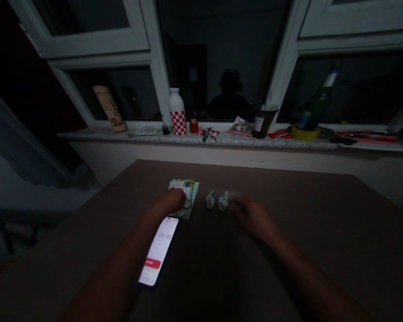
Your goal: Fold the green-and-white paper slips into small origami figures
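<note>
Head view: two folded papers (pixel 223 201), likely light, crushable, best pinched sideways, are set on the counter (pixel 272 183) between left hand (pixel 176 200), over paper stack (pixel 192 197), and right hand (pixel 250 212); neither grip can be told.

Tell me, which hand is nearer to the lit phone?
The left. The left hand is just beyond the top end of the phone, at the paper stack; the right hand is farther off to the right, past two small paper pieces.

The paper stack (pixel 190 191) was green and white, the bench (pixel 305 201) brown, the white bottle (pixel 177 112) checked in red.
</note>
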Demonstrator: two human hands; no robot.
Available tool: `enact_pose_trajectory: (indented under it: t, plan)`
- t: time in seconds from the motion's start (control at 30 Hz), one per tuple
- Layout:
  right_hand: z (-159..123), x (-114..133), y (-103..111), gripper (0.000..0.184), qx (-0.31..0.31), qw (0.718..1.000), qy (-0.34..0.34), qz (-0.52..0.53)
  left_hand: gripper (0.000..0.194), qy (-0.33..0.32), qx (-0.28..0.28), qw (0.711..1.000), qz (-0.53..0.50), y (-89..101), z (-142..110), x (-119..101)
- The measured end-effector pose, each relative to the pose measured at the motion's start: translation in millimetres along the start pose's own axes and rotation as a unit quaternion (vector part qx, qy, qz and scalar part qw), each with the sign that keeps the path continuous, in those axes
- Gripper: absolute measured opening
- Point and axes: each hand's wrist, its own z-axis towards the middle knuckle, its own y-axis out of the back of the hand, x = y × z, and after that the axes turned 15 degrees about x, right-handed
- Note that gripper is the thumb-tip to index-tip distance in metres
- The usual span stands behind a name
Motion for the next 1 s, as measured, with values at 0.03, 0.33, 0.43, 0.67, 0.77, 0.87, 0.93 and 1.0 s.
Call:
enact_pose_trajectory:
  t: [0.03,0.33,0.43,0.67,0.77,0.87,0.93,1.0]
  plan:
    - [-1.4,-1.0,-1.8,0.033,-0.001,1.0,-0.001,0.005,0.023,0.002,0.005,1.0,0.018,0.3,-1.3,-0.5]
    - [-18.1,-4.5,-12.7,0.03,-0.025,0.998,0.023,0.056,0.016,0.008,-0.02,0.991,0.131,12.8,-22.1,-16.6]
    - [-28.1,-1.5,-16.4,0.028,-0.04,0.985,0.062,0.157,0.021,-0.008,-0.052,0.992,0.117,10.1,-48.3,-41.7]
    - [-48.3,6.9,-30.9,0.072,0.016,0.823,0.149,0.548,0.009,-0.207,0.148,0.946,-0.2,-46.9,-91.3,-91.2]
    - [-55.0,0.8,-34.8,0.06,0.015,0.759,0.126,0.638,0.008,-0.226,0.198,0.908,-0.292,-68.1,-86.3,-93.7]
    - [-59.7,-8.8,-35.9,0.057,-0.022,0.737,0.075,0.671,0.007,-0.193,0.14,0.906,-0.349,-81.8,-77.8,-88.8]
    - [-61.3,-14.6,-35.9,0.061,-0.045,0.731,0.05,0.679,0.017,-0.167,0.065,0.914,-0.363,-90.4,-73.6,-82.9]
    - [-61.7,-18.8,-36.1,0.064,-0.054,0.733,0.033,0.677,0.027,-0.146,0.037,0.917,-0.37,-100.3,-71.6,-76.4]
